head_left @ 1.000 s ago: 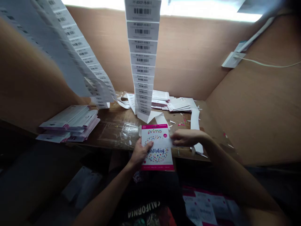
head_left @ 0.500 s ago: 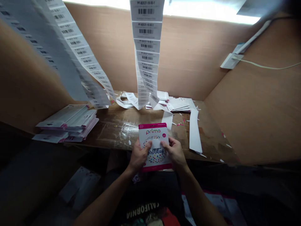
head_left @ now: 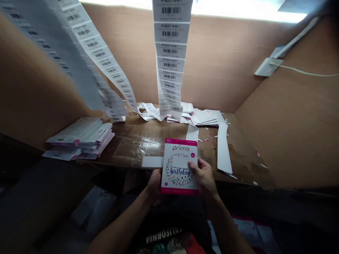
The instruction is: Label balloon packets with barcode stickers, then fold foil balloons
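Note:
I hold a pink-and-white "prima" birthday packet (head_left: 180, 165) upright over the near edge of the wooden table (head_left: 132, 144). My left hand (head_left: 154, 183) grips it from behind at its left edge, mostly hidden. My right hand (head_left: 202, 175) is closed on its right edge, thumb on the front. A blank white sticker sits across the packet's front. A small white label piece (head_left: 152, 161) lies on the table just left of the packet.
Long strips of barcode labels (head_left: 171, 60) hang from above, another strip (head_left: 103, 60) to the left. A stack of packets (head_left: 81, 137) lies at the table's left. Loose packets and backing strips (head_left: 203, 118) lie at the back. Wooden walls enclose the table.
One second ago my right hand was at the table right of the packet. It then came onto the packet's front with a white sticker. My left thumb has moved from the front to behind.

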### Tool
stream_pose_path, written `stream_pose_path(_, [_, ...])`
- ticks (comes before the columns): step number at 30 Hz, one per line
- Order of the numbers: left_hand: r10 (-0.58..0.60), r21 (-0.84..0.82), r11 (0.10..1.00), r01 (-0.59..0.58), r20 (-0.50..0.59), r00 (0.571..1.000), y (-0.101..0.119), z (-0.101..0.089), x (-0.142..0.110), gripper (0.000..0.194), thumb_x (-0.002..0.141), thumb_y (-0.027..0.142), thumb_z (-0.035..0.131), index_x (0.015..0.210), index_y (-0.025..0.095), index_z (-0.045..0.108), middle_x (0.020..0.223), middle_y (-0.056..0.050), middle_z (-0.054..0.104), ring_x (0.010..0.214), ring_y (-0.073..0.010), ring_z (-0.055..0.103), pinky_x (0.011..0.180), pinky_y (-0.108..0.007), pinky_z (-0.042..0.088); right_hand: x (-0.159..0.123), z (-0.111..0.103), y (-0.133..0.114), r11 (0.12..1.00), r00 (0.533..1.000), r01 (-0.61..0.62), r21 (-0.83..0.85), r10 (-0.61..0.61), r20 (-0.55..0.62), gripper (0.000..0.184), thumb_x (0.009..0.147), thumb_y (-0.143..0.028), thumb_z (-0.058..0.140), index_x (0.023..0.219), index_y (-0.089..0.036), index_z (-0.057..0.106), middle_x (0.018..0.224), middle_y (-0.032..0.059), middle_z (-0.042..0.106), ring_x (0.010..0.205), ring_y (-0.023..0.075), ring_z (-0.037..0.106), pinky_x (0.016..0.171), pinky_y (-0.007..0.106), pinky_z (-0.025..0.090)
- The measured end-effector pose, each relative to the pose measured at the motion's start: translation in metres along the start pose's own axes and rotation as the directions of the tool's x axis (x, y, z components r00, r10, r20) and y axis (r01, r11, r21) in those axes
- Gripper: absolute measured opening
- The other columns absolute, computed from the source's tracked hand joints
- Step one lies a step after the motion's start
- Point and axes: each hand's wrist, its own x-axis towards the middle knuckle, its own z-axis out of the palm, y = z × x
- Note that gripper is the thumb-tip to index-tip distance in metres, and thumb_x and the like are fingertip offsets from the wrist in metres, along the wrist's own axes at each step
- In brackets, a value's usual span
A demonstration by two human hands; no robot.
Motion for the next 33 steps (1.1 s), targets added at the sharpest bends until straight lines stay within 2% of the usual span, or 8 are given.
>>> stream_pose_path(5, [0.238, 0.24, 0.954, -0.181, -0.236, 0.942, 0.002, 0.01, -0.006, 0.05, 0.092, 0.048, 0.068, 0.127, 0.012, 0.066, 0.107, -0.018, 0.079, 0.1, -0.0356, 0.077, 0.088, -0.049, 0.062, 0.005, -0.015, 0.014, 0.984, 0.998, 0.032, -0.175, -0.04, -0.044, 0.053, 0.075, -0.049, 0.089, 0.111, -0.016, 0.071, 0.103, 0.0115, 0.08, 0.085, 0.0304, 0.078, 0.078, 0.044, 0.066])
stream_pose_path(9, [0.435, 0.516, 0.801, -0.305, -0.149, 0.888, -0.001, 0.007, -0.005, 0.06, 0.09, 0.064, 0.068, 0.119, 0.011, 0.069, 0.104, -0.017, 0.079, 0.095, -0.0325, 0.077, 0.084, -0.042, 0.062, 0.004, -0.01, 0.017, 0.97, 0.996, 0.073, -0.233, -0.081, -0.028, 0.054, 0.077, -0.052, 0.086, 0.115, -0.017, 0.069, 0.105, 0.0115, 0.08, 0.09, 0.0307, 0.078, 0.084, 0.045, 0.065])
stream_pose_path(20, [0.302, 0.512, 0.835, -0.199, -0.126, 0.945, 0.002, 0.003, -0.008, 0.054, 0.075, 0.039, 0.09, 0.118, 0.011, 0.07, 0.11, -0.018, 0.079, 0.096, -0.0333, 0.077, 0.086, -0.043, 0.064, 0.001, 0.0, 0.026, 0.951, 0.991, 0.13, -0.28, -0.117, 0.063, 0.044, 0.08, -0.047, 0.084, 0.11, -0.019, 0.069, 0.103, 0.0083, 0.078, 0.092, 0.0271, 0.074, 0.085, 0.04, 0.062])
stream_pose_path(24, [0.295, 0.5, 0.857, -0.124, -0.278, 0.914, 0.023, -0.015, -0.018, 0.049, 0.068, 0.028, 0.093, 0.108, 0.009, 0.073, 0.099, -0.018, 0.081, 0.086, -0.034, 0.079, 0.08, -0.046, 0.066, 0.023, -0.023, 0.025, 0.913, 0.988, 0.147, -0.38, -0.117, 0.1, 0.041, 0.08, -0.051, 0.082, 0.103, -0.018, 0.074, 0.091, 0.0065, 0.076, 0.082, 0.025, 0.07, 0.077, 0.036, 0.057])
stream_pose_path(26, [0.443, 0.52, 0.829, -0.207, -0.382, 0.811, 0.039, -0.02, -0.017, 0.046, 0.065, 0.024, 0.094, 0.104, 0.01, 0.074, 0.095, -0.015, 0.081, 0.082, -0.0324, 0.079, 0.076, -0.046, 0.067, 0.045, -0.043, 0.019, 0.769, 0.956, 0.236, -0.594, -0.294, -0.001, 0.042, 0.081, -0.056, 0.079, 0.099, -0.017, 0.075, 0.085, 0.0075, 0.072, 0.08, 0.0248, 0.065, 0.078, 0.037, 0.054])
stream_pose_path(28, [0.559, 0.54, 0.784, -0.307, -0.399, 0.727, 0.054, -0.018, -0.012, 0.045, 0.064, 0.021, 0.094, 0.104, 0.011, 0.074, 0.097, -0.013, 0.081, 0.084, -0.0312, 0.079, 0.079, -0.046, 0.067, 0.065, -0.059, 0.016, 0.486, 0.878, 0.252, -0.837, -0.478, -0.013, 0.048, 0.082, -0.059, 0.077, 0.103, -0.016, 0.074, 0.094, 0.0114, 0.071, 0.088, 0.028, 0.063, 0.086, 0.042, 0.051])
stream_pose_path(31, [0.637, 0.547, 0.732, -0.405, -0.342, 0.691, 0.066, -0.006, -0.003, 0.044, 0.066, 0.02, 0.093, 0.105, 0.012, 0.075, 0.103, -0.012, 0.081, 0.089, -0.0289, 0.078, 0.087, -0.045, 0.065, 0.073, -0.062, 0.026, 0.073, 0.839, 0.274, -0.959, -0.506, 0.201, 0.066, 0.081, -0.062, 0.077, 0.125, -0.013, 0.068, 0.123, 0.02, 0.066, 0.112, 0.0365, 0.059, 0.098, 0.051, 0.045])
stream_pose_path(33, [0.666, 0.52, 0.723, -0.456, -0.346, 0.661, 0.07, 0.0, 0.001, 0.042, 0.068, 0.019, 0.091, 0.106, 0.012, 0.075, 0.104, -0.011, 0.081, 0.09, -0.0273, 0.078, 0.091, -0.044, 0.064, 0.06, -0.057, 0.042, -0.066, 0.81, 0.4, -0.914, -0.441, 0.386, 0.078, 0.082, -0.062, 0.078, 0.139, -0.012, 0.059, 0.141, 0.0239, 0.058, 0.129, 0.0404, 0.053, 0.107, 0.056, 0.041])
